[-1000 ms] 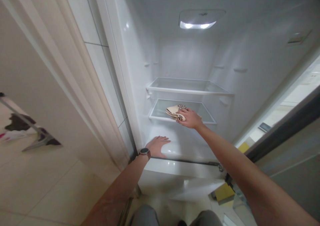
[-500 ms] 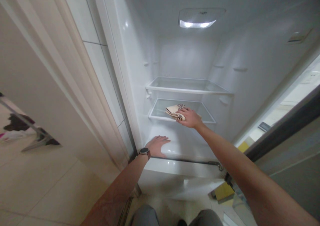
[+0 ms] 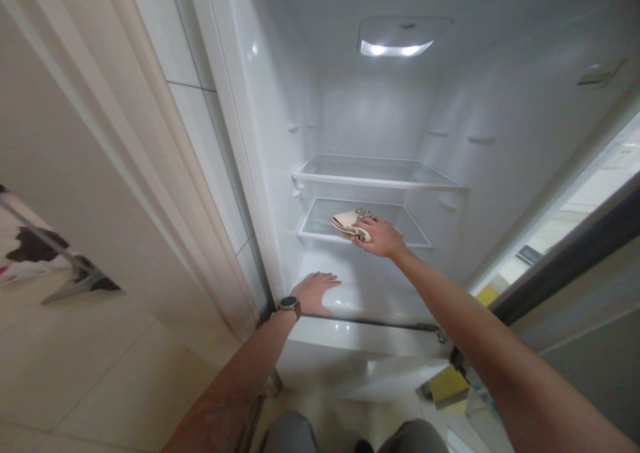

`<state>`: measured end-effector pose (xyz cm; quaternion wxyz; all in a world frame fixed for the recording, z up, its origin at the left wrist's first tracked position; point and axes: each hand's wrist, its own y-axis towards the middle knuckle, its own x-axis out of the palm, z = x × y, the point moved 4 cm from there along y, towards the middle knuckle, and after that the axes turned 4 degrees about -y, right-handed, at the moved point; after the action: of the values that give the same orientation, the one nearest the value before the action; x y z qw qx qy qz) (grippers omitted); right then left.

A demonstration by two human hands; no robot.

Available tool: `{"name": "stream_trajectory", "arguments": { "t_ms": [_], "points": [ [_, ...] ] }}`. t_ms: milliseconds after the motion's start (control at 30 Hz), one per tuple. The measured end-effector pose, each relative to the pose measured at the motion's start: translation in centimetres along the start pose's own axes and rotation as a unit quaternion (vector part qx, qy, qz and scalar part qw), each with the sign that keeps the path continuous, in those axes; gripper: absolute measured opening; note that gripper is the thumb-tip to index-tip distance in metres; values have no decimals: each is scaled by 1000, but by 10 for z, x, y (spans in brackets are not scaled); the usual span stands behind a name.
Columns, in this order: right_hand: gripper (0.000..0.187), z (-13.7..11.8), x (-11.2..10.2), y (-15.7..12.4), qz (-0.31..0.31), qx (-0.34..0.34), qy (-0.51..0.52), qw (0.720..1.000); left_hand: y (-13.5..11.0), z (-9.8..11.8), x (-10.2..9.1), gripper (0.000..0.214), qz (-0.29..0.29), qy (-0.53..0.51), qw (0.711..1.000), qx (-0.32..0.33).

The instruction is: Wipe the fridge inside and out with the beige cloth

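Folded in my right hand [image 3: 381, 237] is a beige cloth [image 3: 346, 222] with a dark pattern. My fingers grip it over the front part of the lower glass shelf [image 3: 320, 211], near its white front rim. Part of the cloth is hidden under the hand. My left hand [image 3: 315, 293], with a watch [image 3: 289, 303] at the wrist, lies flat with fingers spread on the white fridge floor [image 3: 373, 286], close to the left wall. It holds nothing.
Above sits an upper glass shelf [image 3: 370, 166]. A lit lamp [image 3: 395, 48] is set in the fridge ceiling. At the right stands the open fridge door [image 3: 595, 313], with a metal hinge [image 3: 438, 333] low down. Something yellow [image 3: 449, 386] is on the floor below.
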<state>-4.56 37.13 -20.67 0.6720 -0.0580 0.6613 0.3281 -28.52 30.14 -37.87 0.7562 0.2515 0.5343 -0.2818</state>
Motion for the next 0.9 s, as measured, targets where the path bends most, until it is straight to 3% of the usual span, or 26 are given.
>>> {"name": "stream_trajectory", "arguments": {
  "t_ms": [900],
  "points": [
    [54, -1, 0, 0, -3, 4, -3, 1000, 0, 1, -1, 106, -5, -3, 1000, -2]
  ]
}}
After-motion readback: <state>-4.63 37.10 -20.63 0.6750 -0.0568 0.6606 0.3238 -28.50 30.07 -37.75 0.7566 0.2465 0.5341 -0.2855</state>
